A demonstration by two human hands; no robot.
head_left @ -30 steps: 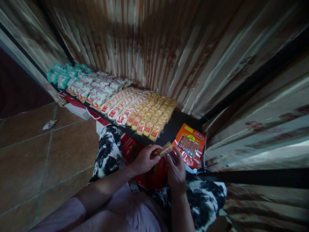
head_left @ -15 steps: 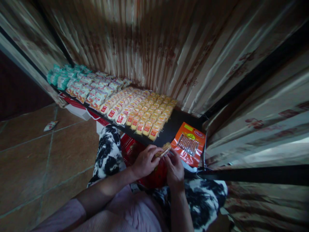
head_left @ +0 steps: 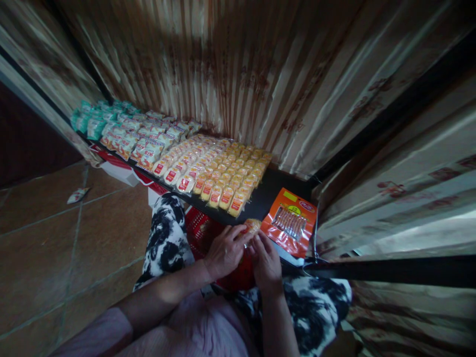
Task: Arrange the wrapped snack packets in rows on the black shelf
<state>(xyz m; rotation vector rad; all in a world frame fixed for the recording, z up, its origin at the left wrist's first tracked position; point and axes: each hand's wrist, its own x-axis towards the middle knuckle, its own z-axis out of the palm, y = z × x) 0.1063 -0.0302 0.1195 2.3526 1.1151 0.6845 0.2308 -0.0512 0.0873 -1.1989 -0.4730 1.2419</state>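
Observation:
My left hand (head_left: 225, 250) and my right hand (head_left: 266, 260) meet over my lap, both closed on a small yellow snack packet (head_left: 252, 225) held between the fingertips. Right of it an orange snack bag (head_left: 289, 221) lies on the near end of a dark shelf (head_left: 266, 196). Rows of small wrapped packets (head_left: 219, 176) cover the shelf further back. A red basket (head_left: 201, 228) sits under my hands between my knees, mostly hidden.
Red-and-white packets (head_left: 148, 144) and green packets (head_left: 92, 119) fill the shelf's far left end. Striped curtains (head_left: 241, 74) hang behind and to the right. A stray packet (head_left: 77, 195) lies on the tiled floor (head_left: 55, 238) at left.
Both hands have shifted slightly up and toward the shelf edge, turning the small packet between the fingers. The view has tilted a little.

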